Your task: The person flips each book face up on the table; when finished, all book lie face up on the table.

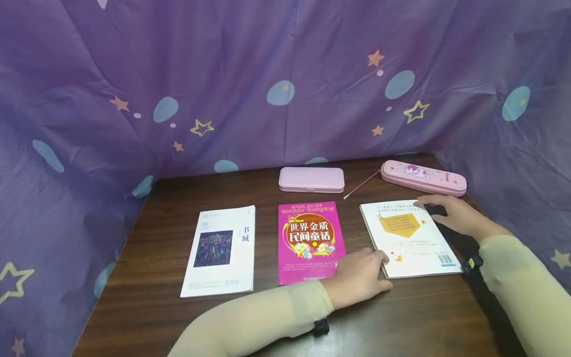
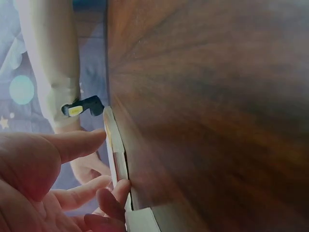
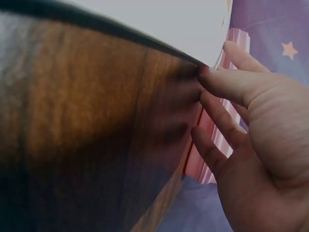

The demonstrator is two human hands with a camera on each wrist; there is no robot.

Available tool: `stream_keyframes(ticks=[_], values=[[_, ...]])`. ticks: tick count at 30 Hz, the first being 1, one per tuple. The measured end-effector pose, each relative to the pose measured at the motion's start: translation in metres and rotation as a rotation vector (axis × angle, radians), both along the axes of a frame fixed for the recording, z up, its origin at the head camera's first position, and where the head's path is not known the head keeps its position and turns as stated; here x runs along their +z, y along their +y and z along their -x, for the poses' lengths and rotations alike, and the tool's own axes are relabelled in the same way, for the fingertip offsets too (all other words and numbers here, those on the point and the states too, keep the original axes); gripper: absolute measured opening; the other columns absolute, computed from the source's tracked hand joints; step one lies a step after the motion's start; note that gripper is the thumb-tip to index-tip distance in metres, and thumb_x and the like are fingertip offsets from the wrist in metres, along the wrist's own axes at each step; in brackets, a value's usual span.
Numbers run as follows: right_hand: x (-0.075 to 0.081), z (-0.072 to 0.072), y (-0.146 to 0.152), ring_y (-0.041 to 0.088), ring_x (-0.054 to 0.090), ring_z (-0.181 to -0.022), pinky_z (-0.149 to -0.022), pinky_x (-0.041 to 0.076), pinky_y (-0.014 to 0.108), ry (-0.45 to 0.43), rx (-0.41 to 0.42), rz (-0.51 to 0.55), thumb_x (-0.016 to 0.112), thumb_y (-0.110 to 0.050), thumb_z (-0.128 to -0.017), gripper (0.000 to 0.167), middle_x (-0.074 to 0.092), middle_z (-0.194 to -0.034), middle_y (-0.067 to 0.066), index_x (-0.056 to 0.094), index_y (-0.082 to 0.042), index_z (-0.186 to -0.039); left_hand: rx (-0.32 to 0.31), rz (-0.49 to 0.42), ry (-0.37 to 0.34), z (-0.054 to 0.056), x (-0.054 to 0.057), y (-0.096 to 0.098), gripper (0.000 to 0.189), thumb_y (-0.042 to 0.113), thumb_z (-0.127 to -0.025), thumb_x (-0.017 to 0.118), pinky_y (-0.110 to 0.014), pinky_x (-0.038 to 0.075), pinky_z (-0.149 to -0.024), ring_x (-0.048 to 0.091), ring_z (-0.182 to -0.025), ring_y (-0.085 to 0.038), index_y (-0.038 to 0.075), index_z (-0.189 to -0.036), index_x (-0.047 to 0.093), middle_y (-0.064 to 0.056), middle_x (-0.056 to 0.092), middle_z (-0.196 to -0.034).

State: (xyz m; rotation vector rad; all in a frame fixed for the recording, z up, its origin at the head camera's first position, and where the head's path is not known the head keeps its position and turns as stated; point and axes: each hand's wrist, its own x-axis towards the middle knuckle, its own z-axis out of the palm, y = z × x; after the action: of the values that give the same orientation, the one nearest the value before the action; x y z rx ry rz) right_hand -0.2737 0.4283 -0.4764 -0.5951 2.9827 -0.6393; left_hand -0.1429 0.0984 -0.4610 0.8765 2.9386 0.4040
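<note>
The person's left hand (image 1: 357, 277) lay at the near left corner of a white book (image 1: 408, 240), fingertips against its left side, while the right hand (image 1: 461, 218) touched its far right corner with thumb and forefinger. Both hands were loose, their fingers relaxed and not clenched round anything; whether the left thumb met the book's near edge could not be told. The book lay flat on the brown table (image 1: 428, 317) between the two hands, a yellow patch and a barcode on its upper face. Just left of the left hand was a pink book (image 1: 308, 243), its near right corner hidden by that hand in the head view, and farther left lay another white book (image 1: 218, 253) with a dark picture. Just beyond the right hand sat a pencil case (image 1: 424, 177) with a rabbit on it; to its left were a thin pencil (image 1: 362, 184) and a plain pink box (image 1: 311, 179).
</note>
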Motion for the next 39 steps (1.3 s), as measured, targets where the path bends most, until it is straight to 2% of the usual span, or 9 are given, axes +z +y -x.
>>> stream_keyframes(ticks=[6,12,14,16,20,23,28,33,39], values=[[-0.001,0.002,0.001,0.051,0.053,-0.129,-0.104,0.04,0.071,-0.018,-0.007,0.001,0.073,0.011,-0.084,0.052,0.061,-0.139,0.025,0.066,-0.008,-0.131,0.025,0.024,0.036,0.005,-0.002,0.011,0.047,0.064,-0.079,0.08,-0.022,0.045,-0.062,0.063,-0.084,-0.001,0.034,-0.115,0.072,0.014,0.07,-0.101],[-0.002,0.001,0.002,0.049,0.056,-0.127,-0.103,0.042,0.068,0.015,0.0,0.012,0.074,0.013,-0.082,0.054,0.063,-0.136,0.024,0.066,-0.007,-0.131,0.02,0.08,0.073,0.006,-0.001,0.015,0.042,0.063,-0.074,0.085,-0.026,0.041,-0.054,0.058,-0.072,-0.004,0.03,-0.091,0.067,0.012,0.063,-0.085],[-0.002,0.0,0.002,0.043,0.06,-0.121,-0.101,0.047,0.059,0.049,0.006,0.012,0.076,0.014,-0.079,0.055,0.066,-0.133,0.022,0.067,-0.007,-0.129,0.015,0.094,0.09,0.008,-0.001,0.016,0.038,0.057,-0.076,0.086,-0.027,0.04,-0.051,0.057,-0.069,-0.006,0.028,-0.087,0.065,0.01,0.062,-0.082],[-0.002,0.001,0.002,0.035,0.064,-0.113,-0.096,0.052,0.043,0.082,0.013,0.019,0.078,0.016,-0.076,0.057,0.069,-0.129,0.018,0.069,-0.009,-0.127,0.019,0.104,0.098,0.009,0.0,0.016,0.033,0.051,-0.077,0.086,-0.028,0.041,-0.05,0.057,-0.068,-0.008,0.026,-0.087,0.066,0.009,0.063,-0.082],[-0.003,0.004,0.004,0.018,0.062,-0.098,-0.082,0.046,0.017,0.124,0.019,0.041,0.08,0.017,-0.072,0.06,0.072,-0.124,0.012,0.072,-0.012,-0.124,0.017,0.113,0.083,0.011,0.003,0.014,0.028,0.045,-0.079,0.085,-0.029,0.041,-0.049,0.057,-0.066,-0.009,0.025,-0.085,0.067,0.007,0.063,-0.081],[-0.005,0.005,0.01,0.008,0.059,-0.094,-0.079,0.044,0.014,0.156,0.03,0.06,0.083,0.015,-0.069,0.059,0.073,-0.119,0.009,0.074,-0.014,-0.12,0.013,0.109,0.058,0.012,0.004,0.012,0.026,0.043,-0.08,0.085,-0.029,0.041,-0.049,0.055,-0.065,-0.009,0.025,-0.081,0.066,0.007,0.063,-0.079],[-0.008,0.004,0.023,-0.01,0.055,-0.101,-0.081,0.046,0.01,0.196,0.135,0.096,0.087,0.012,-0.068,0.054,0.074,-0.114,0.008,0.076,-0.011,-0.116,0.018,0.118,0.03,0.012,0.007,0.008,0.024,0.039,-0.079,0.085,-0.027,0.04,-0.048,0.055,-0.066,-0.007,0.025,-0.08,0.066,0.008,0.063,-0.078],[-0.003,0.007,0.028,-0.017,0.054,-0.109,-0.086,0.043,0.007,0.12,0.231,0.243,0.08,0.013,-0.076,0.041,0.072,-0.116,0.0,0.074,-0.001,-0.115,0.03,0.134,0.055,0.013,0.006,0.006,0.03,0.047,-0.077,0.086,-0.027,0.04,-0.048,0.056,-0.068,-0.007,0.025,-0.084,0.066,0.009,0.063,-0.081],[0.013,0.005,0.025,-0.014,0.059,-0.108,-0.089,0.043,0.004,-0.052,0.184,0.374,0.069,0.007,-0.092,0.03,0.069,-0.119,-0.021,0.069,0.004,-0.122,0.044,0.132,0.11,0.013,0.003,0.002,0.036,0.054,-0.078,0.085,-0.026,0.038,-0.05,0.056,-0.068,-0.007,0.026,-0.09,0.066,0.01,0.061,-0.081]])
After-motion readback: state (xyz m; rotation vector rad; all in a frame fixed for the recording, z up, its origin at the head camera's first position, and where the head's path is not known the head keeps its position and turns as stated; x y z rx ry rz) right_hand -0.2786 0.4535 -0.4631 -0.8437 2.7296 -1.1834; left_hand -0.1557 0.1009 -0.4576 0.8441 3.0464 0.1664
